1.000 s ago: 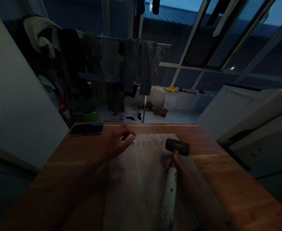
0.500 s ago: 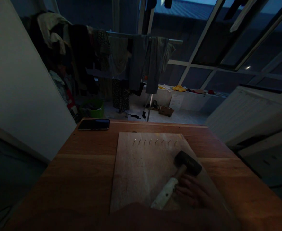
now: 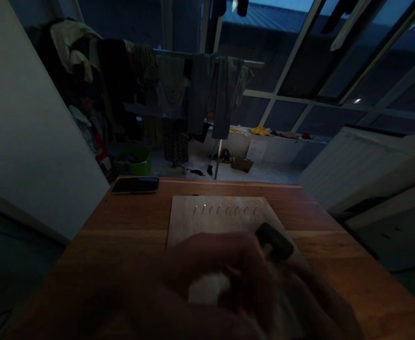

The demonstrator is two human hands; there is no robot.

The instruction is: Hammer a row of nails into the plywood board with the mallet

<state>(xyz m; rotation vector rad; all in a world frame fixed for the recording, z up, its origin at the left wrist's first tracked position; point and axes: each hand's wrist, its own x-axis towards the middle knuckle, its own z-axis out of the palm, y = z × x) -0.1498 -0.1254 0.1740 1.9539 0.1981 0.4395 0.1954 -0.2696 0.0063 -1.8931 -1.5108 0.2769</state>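
Observation:
My left hand (image 3: pixel 225 255), large and blurred, reaches across the wooden board (image 3: pixel 184 222). Its index finger and thumb curve round in a pinch, and whatever is between the tips is too dim to make out. Close against it on the right is my right hand (image 3: pixel 317 293), its fingers smeared and partly covered. A mallet (image 3: pixel 274 241) with a black head lies on the board just beyond both hands, most of its handle hidden behind them. Along the board's far edge, a row of several thin nails (image 3: pixel 228 209) stands up, some slightly tilted.
A phone (image 3: pixel 135 185) lies at the far left corner of the wooden table (image 3: pixel 122 245). Beyond the table, clothes (image 3: pixel 200 94) hang on a drying rack, with a green basket (image 3: pixel 133 160) on the floor. White panels flank the table on both sides.
My left hand has risen from the bottom edge to the middle and meets my right hand, covering the mallet's handle. The mallet head and nails stay in place on the board.

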